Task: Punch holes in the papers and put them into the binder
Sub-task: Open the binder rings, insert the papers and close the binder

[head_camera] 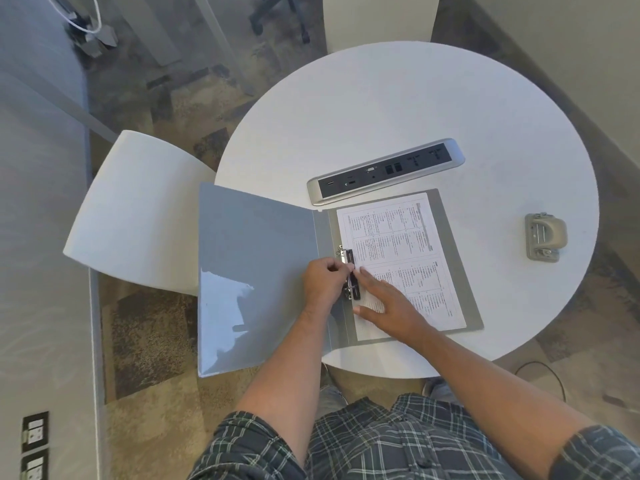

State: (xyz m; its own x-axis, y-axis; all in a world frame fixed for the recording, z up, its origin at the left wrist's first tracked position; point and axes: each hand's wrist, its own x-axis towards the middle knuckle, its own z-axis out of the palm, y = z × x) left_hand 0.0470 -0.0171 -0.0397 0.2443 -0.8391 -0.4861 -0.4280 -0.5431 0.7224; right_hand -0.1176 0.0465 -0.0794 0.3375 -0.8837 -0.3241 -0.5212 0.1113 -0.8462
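Observation:
A grey binder (256, 265) lies open on the round white table (398, 109), its left cover hanging past the table edge. Printed papers (405, 251) lie on its right half against the metal ring mechanism (350, 271). My left hand (323, 280) is pinched on the mechanism's clamp at the spine. My right hand (388, 303) rests flat, fingers spread, on the papers' lower left part beside the mechanism. A grey hole punch (544, 236) stands alone at the table's right side, away from both hands.
A silver power and socket strip (384, 171) is set in the table just behind the binder. A white chair (138, 209) stands left of the table, another chair back (379, 19) beyond it. A cable (543, 370) lies on the carpet at lower right.

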